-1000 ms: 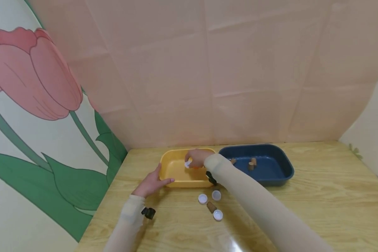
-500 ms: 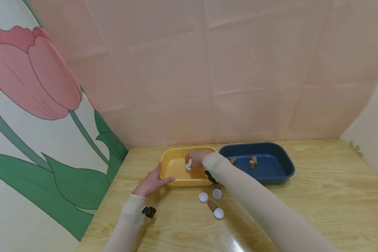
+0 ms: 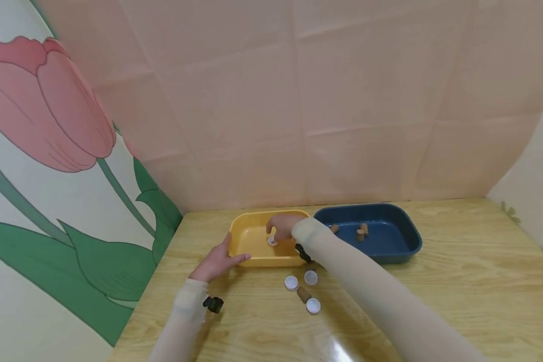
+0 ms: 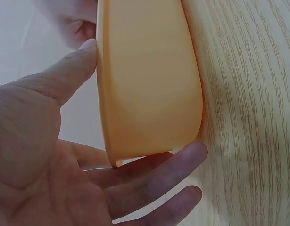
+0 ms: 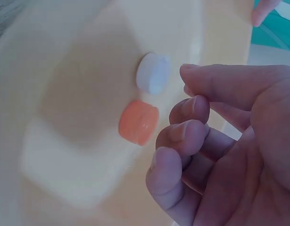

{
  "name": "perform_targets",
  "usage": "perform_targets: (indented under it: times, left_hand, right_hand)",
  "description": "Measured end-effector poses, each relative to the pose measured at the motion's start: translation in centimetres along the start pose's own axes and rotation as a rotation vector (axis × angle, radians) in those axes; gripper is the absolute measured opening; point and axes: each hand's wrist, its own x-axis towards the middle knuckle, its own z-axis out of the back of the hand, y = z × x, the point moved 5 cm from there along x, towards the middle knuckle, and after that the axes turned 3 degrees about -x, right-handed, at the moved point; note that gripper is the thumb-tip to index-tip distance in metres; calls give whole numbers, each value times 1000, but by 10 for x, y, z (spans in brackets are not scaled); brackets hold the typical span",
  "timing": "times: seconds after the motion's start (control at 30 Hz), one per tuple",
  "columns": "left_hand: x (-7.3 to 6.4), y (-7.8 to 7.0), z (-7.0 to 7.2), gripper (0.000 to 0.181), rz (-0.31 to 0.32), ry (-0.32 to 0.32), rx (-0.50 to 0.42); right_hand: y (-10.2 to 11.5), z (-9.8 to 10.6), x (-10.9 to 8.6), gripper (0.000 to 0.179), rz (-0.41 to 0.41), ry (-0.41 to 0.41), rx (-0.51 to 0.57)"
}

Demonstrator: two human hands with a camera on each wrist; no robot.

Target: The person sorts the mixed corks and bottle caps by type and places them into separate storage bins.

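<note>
My left hand (image 3: 219,261) holds the front left corner of a yellow plastic basin (image 3: 253,261). In the left wrist view, the thumb lies on the basin's rim (image 4: 103,94) and the fingers spread along its outer wall. Over the basin, my right hand (image 3: 284,226) hangs with loosely curled fingers and nothing between them. A white bottle cap (image 5: 153,73) lies just off its fingertips on the basin floor. Beside that cap sits an orange cap (image 5: 139,123), which the right hand hides in the head view.
A dark blue basin (image 3: 393,241) stands to the right with several corks (image 3: 360,235) in it. On the wooden table (image 3: 253,322) in front lie white caps (image 3: 291,283) around a tapered cork (image 3: 303,294). A pink cloth (image 3: 253,151) hangs behind.
My right hand has lowered the white cap to the yellow basin's floor and let go of it. The left hand keeps its place at the basin's corner.
</note>
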Motion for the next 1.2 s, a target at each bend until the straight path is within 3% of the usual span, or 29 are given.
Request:
perform_targets:
  times: [0.33,0.53,0.73,0.9,1.2]
  left_hand:
    - [-2,1,3,113,-1,-7,-21]
    - [-3,-1,3,107,-2,1,-21]
    - [-3,-2,2,108,16,-2,-23]
    - [-1,1,1,112,-2,-4,3]
    - [-1,-1,1,114,6,2,4]
  right_hand:
    - [6,4,-17,42,91,-19,59]
    - [15,17,-47,43,209,-62,139]
    - [19,22,-81,30,365,-170,131]
    - [10,7,-108,26,421,-181,213]
    - [-13,-46,-135,24,472,-110,343]
